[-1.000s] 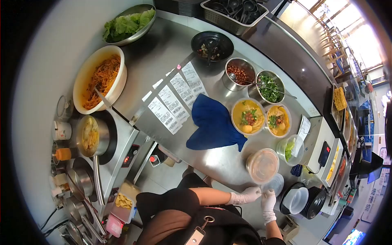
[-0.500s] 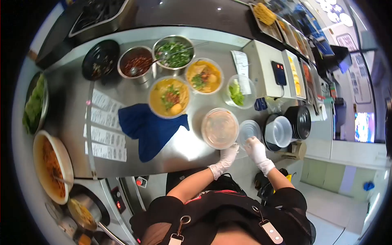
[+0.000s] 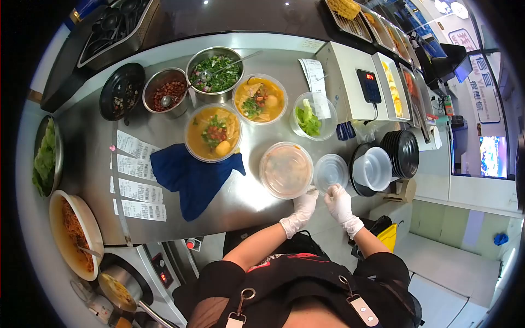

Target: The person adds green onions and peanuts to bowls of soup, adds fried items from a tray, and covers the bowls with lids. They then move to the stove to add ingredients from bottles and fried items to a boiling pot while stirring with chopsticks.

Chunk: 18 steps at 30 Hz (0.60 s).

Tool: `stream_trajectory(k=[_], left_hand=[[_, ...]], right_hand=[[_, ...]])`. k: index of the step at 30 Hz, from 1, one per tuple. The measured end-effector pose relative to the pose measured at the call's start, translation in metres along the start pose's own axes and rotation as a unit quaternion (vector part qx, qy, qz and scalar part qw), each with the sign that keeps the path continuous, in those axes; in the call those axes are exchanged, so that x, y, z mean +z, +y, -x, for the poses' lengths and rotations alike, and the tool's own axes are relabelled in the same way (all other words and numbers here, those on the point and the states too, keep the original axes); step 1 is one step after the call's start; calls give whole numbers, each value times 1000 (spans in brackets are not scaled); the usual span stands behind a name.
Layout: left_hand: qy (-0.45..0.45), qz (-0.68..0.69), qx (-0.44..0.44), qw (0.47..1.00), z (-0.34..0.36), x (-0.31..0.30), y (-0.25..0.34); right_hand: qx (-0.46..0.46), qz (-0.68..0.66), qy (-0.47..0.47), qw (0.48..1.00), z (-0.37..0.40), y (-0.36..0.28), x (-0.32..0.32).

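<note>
Both my hands wear white gloves and sit close together at the front edge of the steel counter. My left hand is just below a round lidded plastic container with reddish contents. My right hand is just below a clear empty lid or tub. The fingertips of both hands nearly meet between these two; whether they pinch something small is not visible.
Two open bowls of yellow soup, a tub of lettuce, a blue cloth and receipts lie on the counter. Steel bowls of herbs and peanuts stand behind. Stacked black bowls are at right.
The view has swung from the stove side toward the counter's right end. My hands stayed together near the lidded container; my right hand has come slightly off the clear lid.
</note>
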<state>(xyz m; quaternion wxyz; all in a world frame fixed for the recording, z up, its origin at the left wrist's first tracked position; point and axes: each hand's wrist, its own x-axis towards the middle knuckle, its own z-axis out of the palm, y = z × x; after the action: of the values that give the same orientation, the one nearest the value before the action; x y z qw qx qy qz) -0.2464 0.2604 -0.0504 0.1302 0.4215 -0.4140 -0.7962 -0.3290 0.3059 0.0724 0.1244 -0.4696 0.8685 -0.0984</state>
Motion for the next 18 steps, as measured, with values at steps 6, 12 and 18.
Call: stream_trajectory(k=[6, 12, 18], left_hand=[[34, 12, -21, 999, -1, 4, 4], [46, 33, -24, 998, 1, 6, 8], [33, -66, -19, 997, 24, -4, 17]], right_hand=[[-55, 107, -34, 992, 1, 18, 30], [-86, 12, 69, 994, 1, 11, 6], [-17, -249, 119, 961, 9, -14, -80]])
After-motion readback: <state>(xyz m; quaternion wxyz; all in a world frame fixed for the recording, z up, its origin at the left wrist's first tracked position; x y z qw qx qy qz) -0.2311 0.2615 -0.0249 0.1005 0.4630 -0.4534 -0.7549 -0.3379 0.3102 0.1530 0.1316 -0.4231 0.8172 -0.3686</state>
